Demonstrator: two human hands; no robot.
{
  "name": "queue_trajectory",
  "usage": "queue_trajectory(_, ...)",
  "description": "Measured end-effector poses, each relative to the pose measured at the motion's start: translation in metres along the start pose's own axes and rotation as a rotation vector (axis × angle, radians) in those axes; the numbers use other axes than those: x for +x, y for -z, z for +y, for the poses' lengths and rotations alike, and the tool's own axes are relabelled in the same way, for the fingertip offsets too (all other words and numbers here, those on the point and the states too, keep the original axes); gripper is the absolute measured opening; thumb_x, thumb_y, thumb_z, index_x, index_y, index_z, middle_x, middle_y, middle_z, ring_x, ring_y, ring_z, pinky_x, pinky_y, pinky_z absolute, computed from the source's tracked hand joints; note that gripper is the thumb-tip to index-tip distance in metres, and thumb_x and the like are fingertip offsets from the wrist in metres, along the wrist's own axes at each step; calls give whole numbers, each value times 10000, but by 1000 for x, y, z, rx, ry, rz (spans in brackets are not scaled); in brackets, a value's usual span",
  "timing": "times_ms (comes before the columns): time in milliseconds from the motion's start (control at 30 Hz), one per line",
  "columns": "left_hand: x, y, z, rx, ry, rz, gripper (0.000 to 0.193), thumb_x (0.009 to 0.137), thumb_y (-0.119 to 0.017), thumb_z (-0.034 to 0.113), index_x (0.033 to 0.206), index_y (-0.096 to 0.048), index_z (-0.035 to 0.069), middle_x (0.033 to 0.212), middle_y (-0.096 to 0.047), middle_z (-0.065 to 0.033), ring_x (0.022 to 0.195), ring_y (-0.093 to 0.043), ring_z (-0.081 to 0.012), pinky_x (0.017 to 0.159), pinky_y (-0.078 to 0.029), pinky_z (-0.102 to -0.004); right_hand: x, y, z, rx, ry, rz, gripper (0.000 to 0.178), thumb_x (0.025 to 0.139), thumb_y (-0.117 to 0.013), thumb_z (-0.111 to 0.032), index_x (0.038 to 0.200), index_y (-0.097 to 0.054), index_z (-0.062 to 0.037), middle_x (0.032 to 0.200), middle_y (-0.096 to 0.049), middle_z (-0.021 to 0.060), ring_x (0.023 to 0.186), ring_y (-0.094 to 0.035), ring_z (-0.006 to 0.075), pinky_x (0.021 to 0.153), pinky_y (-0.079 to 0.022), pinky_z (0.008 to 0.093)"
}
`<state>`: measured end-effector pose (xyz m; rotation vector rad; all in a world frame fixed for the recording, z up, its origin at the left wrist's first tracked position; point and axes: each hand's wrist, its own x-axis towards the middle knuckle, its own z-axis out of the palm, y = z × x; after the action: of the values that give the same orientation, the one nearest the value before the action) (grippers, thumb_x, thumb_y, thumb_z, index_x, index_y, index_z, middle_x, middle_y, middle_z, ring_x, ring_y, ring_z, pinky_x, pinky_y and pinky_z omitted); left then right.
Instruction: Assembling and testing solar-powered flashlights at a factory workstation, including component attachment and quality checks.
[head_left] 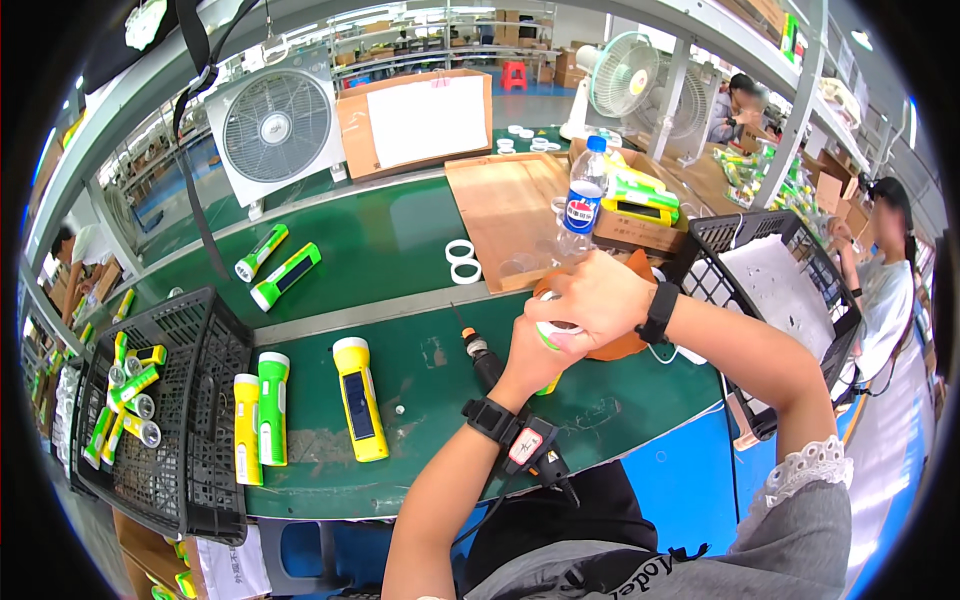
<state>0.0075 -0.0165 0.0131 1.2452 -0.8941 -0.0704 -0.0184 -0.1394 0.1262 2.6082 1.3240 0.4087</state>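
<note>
Over the near edge of the bench, my left hand (540,352) is wrapped round a flashlight (551,330). Its white and green end shows between my hands, and most of its body is hidden by my fingers. My right hand (608,297) grips the same end from above. Beneath my left wrist lies a black electric screwdriver (488,368) with an orange tip. A yellow flashlight (360,400) with a dark panel lies to the left. Beside the crate are a green flashlight (272,408) and a yellow and white one (247,430).
A black crate (215,400) with flashlights stands left; another crate (790,265) stands right. Behind my hands are a bottle (581,205), white rings (460,250), a wooden board (500,205) and an orange piece (628,335). Two flashlights (287,277) lie on the far belt. Co-workers sit at right.
</note>
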Motion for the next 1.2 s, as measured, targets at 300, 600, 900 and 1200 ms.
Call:
queue_trajectory(300, -2, -2, -5, 26, -58, 193, 424, 661, -693, 80, 1023, -482, 14, 928, -567, -63, 831, -555, -142, 729, -460, -273, 3, -14, -9, 148, -320, 82, 343, 833, -384, -482, 958, -503, -186, 553, -484, 119, 481, -513, 260, 424, -355, 367)
queue_trajectory(600, -8, 15, -30, -567, 186, 394, 465, 914, -391, 382, 1219, -392, 31, 1109, -535, -115, 978, -534, -212, 876, -427, -345, -8, -98, -38, 1189, -770, 437, 447, 863, -481, -404, 1049, -344, -21, 958, -478, 131, 853, -517, 198, 746, -429, 314)
queue_trajectory(900, 3, 21, -15, -812, 346, 326, 511, 910, -272, 475, 1094, -478, 45, 975, -592, -93, 829, -572, -174, 728, -491, -309, -1, -76, -73, 901, -987, 266, 682, 725, -653, -336, 1196, -274, -20, 959, -555, 210, 915, -575, 345, 767, -454, 383)
queue_trajectory(1200, 3, 6, -18, -298, 202, 441, 359, 840, -518, 40, 1157, -350, 60, 959, -539, -93, 817, -574, -176, 729, -493, -301, -14, -78, -54, 515, -891, 628, 513, 684, -649, -312, 1093, -455, -71, 768, -598, 134, 652, -603, 305, 543, -468, 404)
